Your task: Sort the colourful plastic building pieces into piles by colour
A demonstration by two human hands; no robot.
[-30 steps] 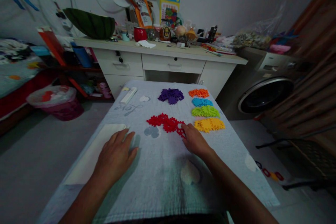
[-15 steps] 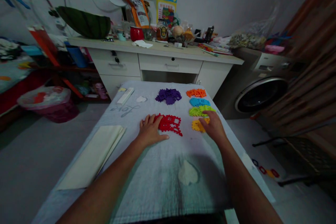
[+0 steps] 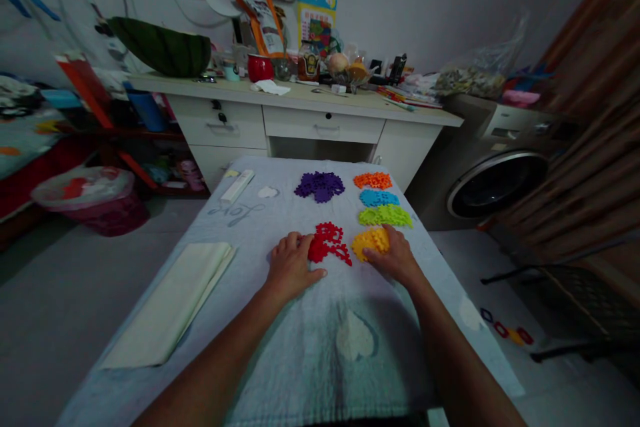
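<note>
The left hand lies palm down, its forearm slanting in from the bottom edge, fingers slightly spread and thumb held out to the right, open; its fingertips touch the left end of the red pieces, which sit at mid-table. The right hand reaches in from the lower right with thumb and fingers bent about the right end of the yellow pieces, just right of the red; whether it grips them or only rests against them, I cannot tell. Six colour groups lie on the cloth: besides those two, one each of green pieces, blue pieces and orange pieces, in a column on the right, and purple pieces beyond the red. Single pieces overlap too much to count, and the hands hide parts of the red and yellow groups. On the left are one folded pale sheet and one white oblong object. Farther off stand a cluttered desk and a washing machine, its door dark.
</note>
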